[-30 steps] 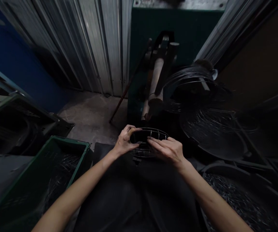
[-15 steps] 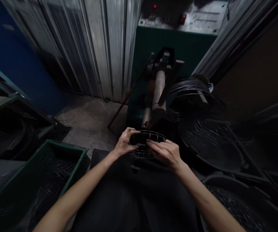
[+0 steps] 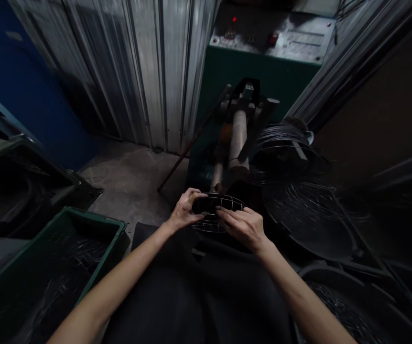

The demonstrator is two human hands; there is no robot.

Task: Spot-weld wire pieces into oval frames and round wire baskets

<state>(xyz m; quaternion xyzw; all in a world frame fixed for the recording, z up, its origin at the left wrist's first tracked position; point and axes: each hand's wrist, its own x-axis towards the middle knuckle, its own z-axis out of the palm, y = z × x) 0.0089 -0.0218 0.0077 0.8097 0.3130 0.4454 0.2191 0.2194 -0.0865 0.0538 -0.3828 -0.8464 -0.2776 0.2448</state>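
Note:
A round wire basket (image 3: 211, 224) of thin metal rods is held above my lap, just in front of the machine's rods. My left hand (image 3: 185, 209) grips its left side, thumb low and fingers on the upper rim. At the basket's right, my right hand (image 3: 243, 224) is closed on the wires, with its fingertips reaching toward the middle. Whether those fingertips also pinch a small loose piece of wire, I cannot make out. Beyond the basket, a green machine (image 3: 227, 67) carries a thick pale cylindrical arm (image 3: 239, 136) pointing toward me.
To the left stands a green crate (image 3: 98, 220) with wire pieces inside. A coil of wire (image 3: 281, 136) sits right of the machine, above a dark round tray (image 3: 309, 224). At lower right is a tub (image 3: 320, 270) of small metal pieces. A slanted rod (image 3: 177, 167) leans by the machine.
The view has tilted slightly upward, so the machine and its panel appear lower. Both hands keep the same hold on the wire basket, with hardly any movement.

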